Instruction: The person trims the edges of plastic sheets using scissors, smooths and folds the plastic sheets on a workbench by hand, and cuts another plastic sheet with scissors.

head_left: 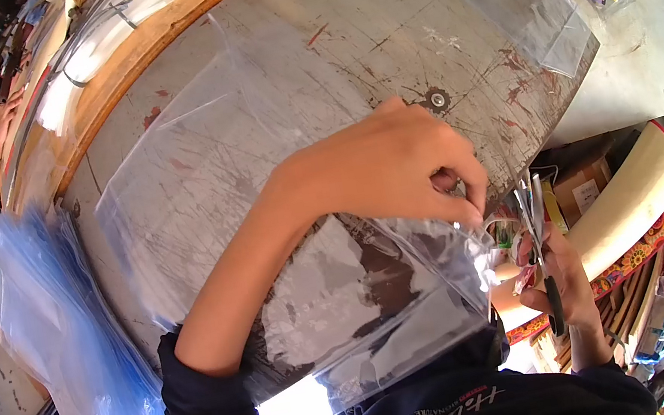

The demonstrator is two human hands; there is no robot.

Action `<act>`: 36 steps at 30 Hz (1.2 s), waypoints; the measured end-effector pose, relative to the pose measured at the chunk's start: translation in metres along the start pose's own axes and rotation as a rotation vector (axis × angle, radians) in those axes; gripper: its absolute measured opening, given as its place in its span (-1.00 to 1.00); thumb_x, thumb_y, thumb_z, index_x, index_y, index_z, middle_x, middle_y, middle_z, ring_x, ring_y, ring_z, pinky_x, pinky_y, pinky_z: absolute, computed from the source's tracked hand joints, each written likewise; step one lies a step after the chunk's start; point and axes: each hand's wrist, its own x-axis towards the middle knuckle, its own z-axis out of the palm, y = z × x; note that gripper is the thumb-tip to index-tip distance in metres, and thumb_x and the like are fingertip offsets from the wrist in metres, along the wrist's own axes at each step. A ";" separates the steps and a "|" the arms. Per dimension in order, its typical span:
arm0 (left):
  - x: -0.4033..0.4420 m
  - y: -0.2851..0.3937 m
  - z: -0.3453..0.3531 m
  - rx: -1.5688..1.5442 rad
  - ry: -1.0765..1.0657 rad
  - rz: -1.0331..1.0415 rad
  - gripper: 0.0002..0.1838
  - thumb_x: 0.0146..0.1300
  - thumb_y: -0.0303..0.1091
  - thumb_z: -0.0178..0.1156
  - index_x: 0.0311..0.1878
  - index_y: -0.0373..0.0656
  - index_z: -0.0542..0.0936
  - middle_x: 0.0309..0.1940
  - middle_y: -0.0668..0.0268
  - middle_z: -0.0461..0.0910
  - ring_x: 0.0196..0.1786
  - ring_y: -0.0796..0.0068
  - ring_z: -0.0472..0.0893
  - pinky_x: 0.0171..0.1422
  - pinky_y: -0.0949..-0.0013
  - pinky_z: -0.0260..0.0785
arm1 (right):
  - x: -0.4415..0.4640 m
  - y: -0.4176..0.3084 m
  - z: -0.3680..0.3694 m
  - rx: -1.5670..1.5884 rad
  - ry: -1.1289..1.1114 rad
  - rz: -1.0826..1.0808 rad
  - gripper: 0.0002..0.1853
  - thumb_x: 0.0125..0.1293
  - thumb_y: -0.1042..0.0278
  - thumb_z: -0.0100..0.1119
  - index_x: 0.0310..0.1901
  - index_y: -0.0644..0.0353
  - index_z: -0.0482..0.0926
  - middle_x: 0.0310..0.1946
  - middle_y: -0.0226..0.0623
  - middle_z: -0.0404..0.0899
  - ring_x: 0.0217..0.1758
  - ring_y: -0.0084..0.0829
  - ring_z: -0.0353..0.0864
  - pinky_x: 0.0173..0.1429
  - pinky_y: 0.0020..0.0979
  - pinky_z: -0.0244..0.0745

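Note:
A transparent plastic sheet (312, 298) lies over the near part of the worn grey table and hangs past its front edge toward my body. My left hand (395, 164) reaches across from the left, thumb and fingertips pinched on the sheet's crumpled right end. Just to the right, beyond the table edge, my right hand (566, 270) grips scissors (533, 210) with dark handles. Their blades point upward, close to the pinched plastic. Whether the blades touch the plastic I cannot tell.
Bluish plastic sheets (83, 334) hang in a stack off the left side. Bundled white strips (98, 49) lie on a wooden board at the back left, near another person's hands (1, 121). Rolled material (635, 203) and clutter stand at the right. More clear plastic (527, 11) lies at the back right.

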 end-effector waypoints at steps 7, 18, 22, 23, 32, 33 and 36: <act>-0.002 -0.021 0.001 -0.122 0.136 0.068 -0.86 0.00 -0.32 0.31 -0.42 -0.18 0.63 -0.55 0.37 0.50 -0.46 0.54 0.48 -0.39 0.45 0.29 | -0.002 -0.006 -0.012 -0.352 0.049 -0.032 -0.39 -0.22 0.32 0.54 -0.12 0.27 0.39 -0.49 -0.40 0.46 -0.46 -0.61 0.38 -0.37 -0.56 0.26; -0.002 -0.019 0.004 -0.080 0.146 -0.039 -0.86 0.09 -0.28 0.27 -0.42 -0.14 0.63 -0.56 0.40 0.50 -0.53 0.57 0.42 -0.42 0.47 0.25 | -0.004 0.001 -0.013 -0.365 0.094 -0.039 -0.43 -0.20 0.36 0.53 -0.14 0.28 0.42 -0.55 -0.39 0.46 -0.50 -0.61 0.43 -0.40 -0.58 0.27; -0.001 -0.018 0.004 0.018 0.149 -0.020 -0.83 0.11 -0.25 0.26 -0.44 -0.15 0.63 -0.55 0.39 0.51 -0.50 0.57 0.44 -0.41 0.45 0.27 | -0.002 0.003 -0.011 -0.386 0.090 -0.064 -0.42 -0.21 0.36 0.53 -0.13 0.28 0.42 -0.56 -0.39 0.46 -0.51 -0.60 0.42 -0.39 -0.57 0.29; -0.002 -0.018 0.004 0.014 0.155 -0.015 -0.82 0.11 -0.25 0.26 -0.45 -0.16 0.62 -0.54 0.39 0.52 -0.49 0.57 0.46 -0.40 0.45 0.28 | -0.001 0.002 -0.010 -0.393 0.095 -0.078 -0.42 -0.21 0.37 0.53 -0.13 0.28 0.42 -0.56 -0.40 0.45 -0.52 -0.60 0.41 -0.38 -0.57 0.29; -0.005 -0.013 -0.004 -0.067 0.130 -0.081 -0.82 0.09 -0.28 0.25 -0.42 -0.20 0.59 -0.49 0.35 0.54 -0.42 0.50 0.51 -0.34 0.40 0.33 | -0.002 -0.002 -0.010 -0.500 0.142 -0.095 -0.48 -0.23 0.39 0.53 -0.20 0.29 0.47 -0.56 -0.39 0.46 -0.57 -0.63 0.39 -0.48 -0.60 0.28; -0.005 -0.014 -0.003 -0.070 0.131 -0.082 -0.82 0.09 -0.28 0.25 -0.42 -0.20 0.59 -0.49 0.35 0.54 -0.42 0.50 0.51 -0.34 0.40 0.33 | -0.002 -0.003 -0.009 -0.500 0.140 -0.092 -0.48 -0.23 0.39 0.53 -0.20 0.29 0.47 -0.56 -0.39 0.46 -0.57 -0.63 0.39 -0.48 -0.60 0.28; -0.004 -0.016 -0.001 0.054 0.149 -0.049 -0.83 0.10 -0.28 0.25 -0.41 -0.20 0.59 -0.48 0.33 0.53 -0.41 0.48 0.51 -0.32 0.40 0.33 | -0.003 -0.012 -0.003 -0.623 0.217 -0.223 -0.53 -0.24 0.41 0.53 -0.25 0.28 0.50 -0.55 -0.33 0.50 -0.59 -0.58 0.44 -0.51 -0.56 0.33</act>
